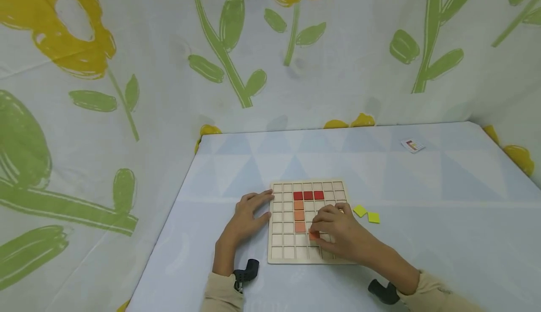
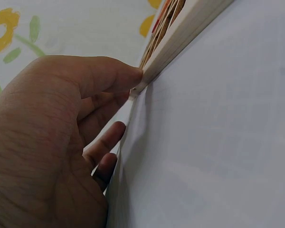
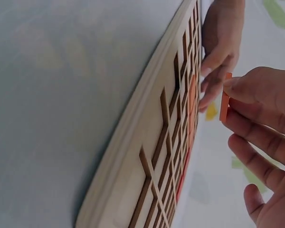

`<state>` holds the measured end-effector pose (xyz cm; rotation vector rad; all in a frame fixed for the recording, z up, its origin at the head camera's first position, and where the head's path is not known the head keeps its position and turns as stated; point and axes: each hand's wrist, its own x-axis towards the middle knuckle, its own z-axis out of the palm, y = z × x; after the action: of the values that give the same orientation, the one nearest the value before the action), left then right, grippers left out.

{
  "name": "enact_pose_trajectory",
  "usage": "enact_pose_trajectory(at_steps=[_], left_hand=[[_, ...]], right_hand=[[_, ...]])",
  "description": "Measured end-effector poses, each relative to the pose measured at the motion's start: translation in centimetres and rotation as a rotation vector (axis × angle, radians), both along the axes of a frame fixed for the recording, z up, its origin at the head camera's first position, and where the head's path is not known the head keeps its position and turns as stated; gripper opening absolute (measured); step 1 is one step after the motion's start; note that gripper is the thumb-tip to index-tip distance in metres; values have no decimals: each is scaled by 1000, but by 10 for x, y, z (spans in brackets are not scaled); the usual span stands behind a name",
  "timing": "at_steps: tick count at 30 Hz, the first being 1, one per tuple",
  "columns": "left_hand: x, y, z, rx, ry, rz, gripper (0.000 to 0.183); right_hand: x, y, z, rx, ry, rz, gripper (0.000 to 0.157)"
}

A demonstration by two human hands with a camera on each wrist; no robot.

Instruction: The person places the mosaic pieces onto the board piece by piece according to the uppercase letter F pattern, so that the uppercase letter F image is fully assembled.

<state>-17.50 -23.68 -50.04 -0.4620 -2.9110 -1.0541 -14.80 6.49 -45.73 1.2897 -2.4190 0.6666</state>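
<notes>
A wooden grid board (image 1: 276,253) lies on the table, with three red tiles (image 1: 308,195) in a row and three orange tiles (image 1: 299,215) in a column below the leftmost red one. My right hand (image 1: 344,232) is over the board's lower right part and pinches an orange tile (image 3: 225,97) between thumb and fingers. In the right wrist view that tile is held on edge, above the grid. My left hand (image 1: 247,218) rests at the board's left side, its thumb (image 2: 109,73) touching the wooden edge and the other fingers loosely extended.
Two yellow tiles (image 1: 367,214) lie on the table just right of the board. Farther back on the right is a small printed card (image 1: 412,145). Flowered cloth (image 1: 338,77) hangs behind and beside the table. A black wrist mount (image 1: 247,272) sits at each sleeve.
</notes>
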Motion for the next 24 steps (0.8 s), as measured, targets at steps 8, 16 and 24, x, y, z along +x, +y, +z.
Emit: enact_pose_trajectory(at_steps=[8, 16, 24], left_hand=[[0, 1, 0, 11, 9, -10, 50], [1, 0, 2, 10, 10, -11, 50], [1, 0, 3, -3, 1, 14, 49]], right_hand=[[1, -16, -6, 64, -60, -35, 16], [3, -27, -8, 119, -82, -34, 13], [2, -34, -10, 183, -30, -33, 8]])
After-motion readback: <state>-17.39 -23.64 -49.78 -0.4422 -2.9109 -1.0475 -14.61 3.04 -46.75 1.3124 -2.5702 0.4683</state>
